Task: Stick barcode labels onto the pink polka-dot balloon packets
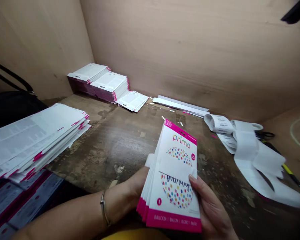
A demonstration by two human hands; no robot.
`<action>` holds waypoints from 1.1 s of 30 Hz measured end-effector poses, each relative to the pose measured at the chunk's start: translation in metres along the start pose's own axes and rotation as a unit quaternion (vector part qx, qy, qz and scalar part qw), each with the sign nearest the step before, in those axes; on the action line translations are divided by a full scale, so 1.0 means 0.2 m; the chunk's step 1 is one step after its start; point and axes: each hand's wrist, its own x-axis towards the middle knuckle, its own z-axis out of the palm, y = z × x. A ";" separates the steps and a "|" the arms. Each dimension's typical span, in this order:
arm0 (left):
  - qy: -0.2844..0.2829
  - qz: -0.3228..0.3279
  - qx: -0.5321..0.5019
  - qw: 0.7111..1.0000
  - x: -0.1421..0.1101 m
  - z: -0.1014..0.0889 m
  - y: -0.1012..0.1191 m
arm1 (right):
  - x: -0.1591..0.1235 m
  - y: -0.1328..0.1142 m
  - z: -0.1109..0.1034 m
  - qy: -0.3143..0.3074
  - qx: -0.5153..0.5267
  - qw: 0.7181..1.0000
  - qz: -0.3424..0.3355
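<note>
A stack of balloon packets (177, 196), white with pink bands and a dotted balloon print, is tilted up in front of me. My right hand (212, 206) grips its right edge, thumb on the front. A white paper strip (176, 168) lies across the front packet, and the right thumb touches its end. My left hand (138, 181) reaches behind the stack's left side; its fingers are hidden there, so their grip does not show. Near it, a white end of paper (150, 160) sticks out beside the packets.
Packet stacks (108, 81) stand in the back left corner, with a larger pile of flat printed cards (40, 133) at left. White strips (181, 105) lie along the back wall. At right are a curled label roll (247, 143), scissors (266, 135) and a yellow-black tool (291, 173).
</note>
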 end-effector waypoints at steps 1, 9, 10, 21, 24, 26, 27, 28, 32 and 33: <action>0.016 0.002 -0.035 0.999 0.01 0.00 0.01 | 0.01 0.00 0.00 0.009 0.007 1.000 0.009; 0.161 0.109 0.090 0.977 0.06 -0.19 0.14 | 0.13 0.03 -0.01 0.020 -0.012 1.000 0.018; 0.155 0.129 0.146 0.968 0.06 -0.21 0.15 | 0.14 0.04 -0.01 0.016 -0.014 1.000 0.012; 0.132 0.328 0.669 0.654 0.08 -0.16 0.15 | 0.16 0.06 0.02 0.024 -0.061 0.998 -0.012; 0.089 0.327 0.734 0.588 0.09 -0.14 0.12 | 0.16 0.06 0.04 0.023 -0.076 0.997 -0.024; 0.078 0.320 0.760 0.560 0.10 -0.14 0.11 | 0.15 0.05 0.02 0.002 -0.109 0.994 -0.027; 0.075 0.316 0.770 0.550 0.10 -0.14 0.11 | 0.13 0.03 0.01 -0.005 -0.148 0.988 -0.034; 0.072 0.312 0.777 0.542 0.10 -0.13 0.11 | 0.12 0.01 -0.02 0.003 -0.212 0.976 -0.052; 0.066 0.310 0.792 0.522 0.10 -0.14 0.11 | 0.05 -0.04 -0.10 0.152 -0.591 0.749 -0.257; 0.066 0.313 0.794 0.517 0.10 -0.14 0.11 | 0.03 -0.04 -0.11 0.146 -0.655 0.675 -0.307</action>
